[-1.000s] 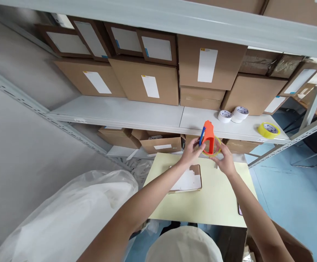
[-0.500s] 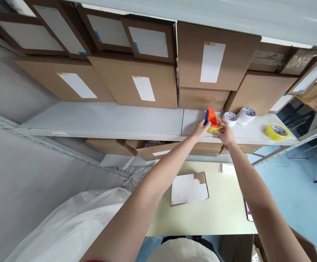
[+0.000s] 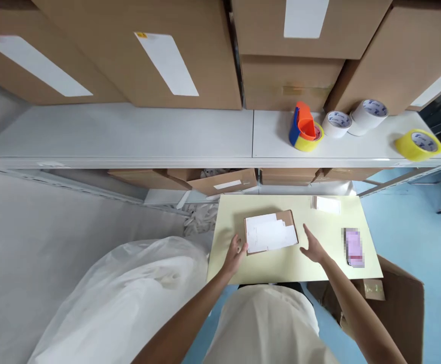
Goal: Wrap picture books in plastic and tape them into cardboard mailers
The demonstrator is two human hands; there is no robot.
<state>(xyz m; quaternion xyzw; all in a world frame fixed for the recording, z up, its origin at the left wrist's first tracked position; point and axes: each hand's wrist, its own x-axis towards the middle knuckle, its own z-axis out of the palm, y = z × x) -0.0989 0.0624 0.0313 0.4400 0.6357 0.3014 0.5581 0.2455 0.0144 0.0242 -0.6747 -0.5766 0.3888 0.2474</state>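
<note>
A flat cardboard box point(image 3: 289, 218) with white paper labels point(image 3: 269, 233) on its top lies on the pale yellow table point(image 3: 273, 270). At its left edge is my left hand point(image 3: 234, 255), fingers apart; whether they touch the box I cannot tell. My right hand point(image 3: 313, 246) hovers just off the box's right side, open, thumb and fingers spread, holding nothing. Up on the grey shelf point(image 3: 160, 134), a red and blue tape dispenser point(image 3: 304, 126) with yellow tape stands by itself, away from both hands.
Beside the dispenser are white tape rolls point(image 3: 337, 124) and a yellow tape roll point(image 3: 419, 145). Large cartons point(image 3: 190, 60) line the shelf. A phone point(image 3: 354, 247) and a small white stack point(image 3: 327, 205) lie on the table. A white plastic bag point(image 3: 129, 303) bulges at left; an open carton point(image 3: 398, 303) stands at right.
Both hands have let go of the tape dispenser on the shelf and come down to either side of the cardboard box. My view has tilted down toward the table.
</note>
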